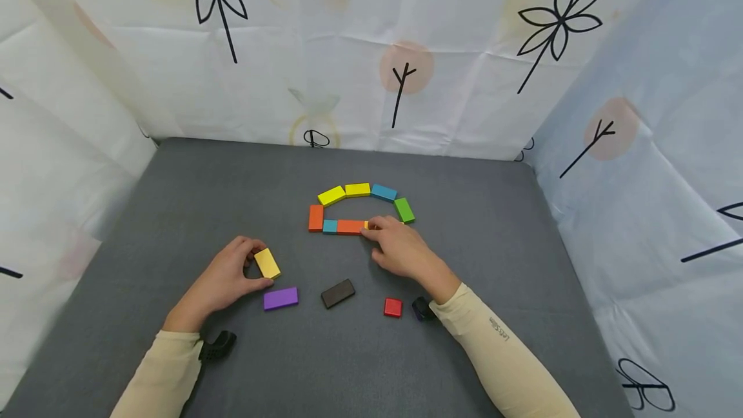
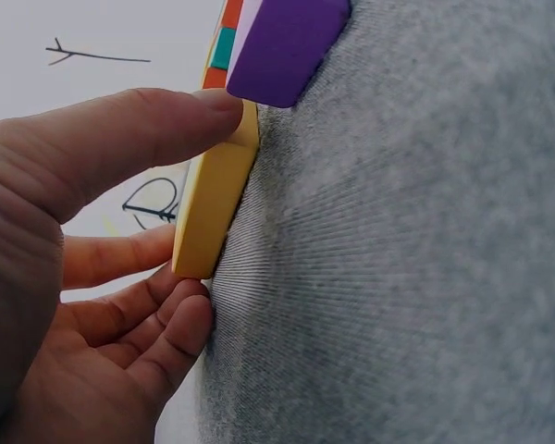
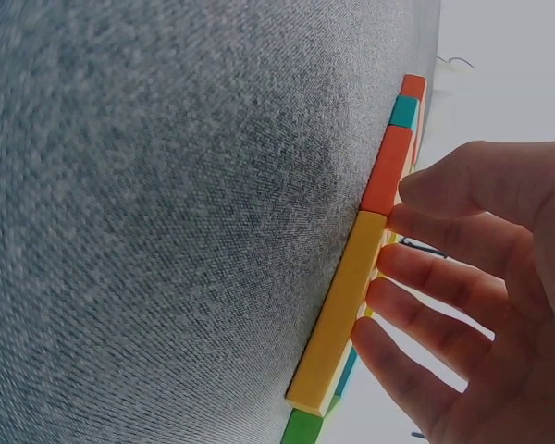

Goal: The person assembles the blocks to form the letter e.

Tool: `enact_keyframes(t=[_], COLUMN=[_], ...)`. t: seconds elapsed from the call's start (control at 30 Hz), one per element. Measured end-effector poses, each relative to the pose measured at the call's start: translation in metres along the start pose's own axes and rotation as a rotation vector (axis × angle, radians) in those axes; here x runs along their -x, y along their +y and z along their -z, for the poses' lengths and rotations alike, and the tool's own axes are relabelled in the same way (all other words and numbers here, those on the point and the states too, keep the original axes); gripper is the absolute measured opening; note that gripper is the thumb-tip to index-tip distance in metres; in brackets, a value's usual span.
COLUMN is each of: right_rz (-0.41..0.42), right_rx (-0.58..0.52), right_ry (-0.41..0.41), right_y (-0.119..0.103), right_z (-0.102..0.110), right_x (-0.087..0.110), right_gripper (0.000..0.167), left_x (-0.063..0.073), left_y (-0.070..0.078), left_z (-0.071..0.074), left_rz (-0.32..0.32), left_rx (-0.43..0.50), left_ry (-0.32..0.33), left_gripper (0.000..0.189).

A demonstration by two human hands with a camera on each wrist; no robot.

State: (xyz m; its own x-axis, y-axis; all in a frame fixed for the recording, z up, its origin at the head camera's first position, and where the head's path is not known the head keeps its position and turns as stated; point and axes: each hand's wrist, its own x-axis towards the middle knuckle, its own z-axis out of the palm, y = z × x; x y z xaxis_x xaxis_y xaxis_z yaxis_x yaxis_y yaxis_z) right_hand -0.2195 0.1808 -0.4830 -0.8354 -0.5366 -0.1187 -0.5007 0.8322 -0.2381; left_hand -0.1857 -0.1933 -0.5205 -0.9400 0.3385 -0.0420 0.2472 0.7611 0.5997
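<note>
My left hand (image 1: 229, 279) holds a yellow block (image 1: 267, 264) between thumb and fingers, on or just above the grey table. Close by its thumb lies a purple block (image 1: 281, 298). My right hand (image 1: 403, 250) reaches over the front row of a ring of coloured blocks, its fingers loosely spread. In the right wrist view its fingertips are at the back edge of a long yellow block (image 3: 340, 314), near the joint with an orange block (image 3: 387, 169). A teal block (image 1: 329, 226) continues that row leftward. The hand hides much of the long yellow block in the head view.
Two yellow blocks (image 1: 357, 190), a blue block (image 1: 384, 192) and a green block (image 1: 404, 210) form the ring's far side and right; an orange block (image 1: 316, 218) stands at its left. Nearer me lie a dark brown block (image 1: 338, 293) and a red block (image 1: 393, 307).
</note>
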Motion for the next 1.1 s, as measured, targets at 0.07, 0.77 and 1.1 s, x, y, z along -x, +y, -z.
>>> enact_keyframes(t=[0.07,0.77,1.1], right_rz=[0.0,-0.002,-0.002], right_rx=[0.001,0.001,0.0], right_ry=[0.0,0.002,0.003], right_y=[0.0,-0.001,0.0], right_z=[0.001,0.001,-0.001], right_x=[0.0,0.0,-0.001], right_gripper=[0.05,0.049,0.05], left_x=[0.0,-0.028,-0.046], left_y=[0.0,0.015,0.032], left_z=[0.0,0.004,-0.006], left_rz=[0.001,-0.08,-0.11], left_rx=[-0.002,0.006,0.004], left_ry=[-0.001,-0.026,-0.079], left_gripper=[0.064,0.058,0.058])
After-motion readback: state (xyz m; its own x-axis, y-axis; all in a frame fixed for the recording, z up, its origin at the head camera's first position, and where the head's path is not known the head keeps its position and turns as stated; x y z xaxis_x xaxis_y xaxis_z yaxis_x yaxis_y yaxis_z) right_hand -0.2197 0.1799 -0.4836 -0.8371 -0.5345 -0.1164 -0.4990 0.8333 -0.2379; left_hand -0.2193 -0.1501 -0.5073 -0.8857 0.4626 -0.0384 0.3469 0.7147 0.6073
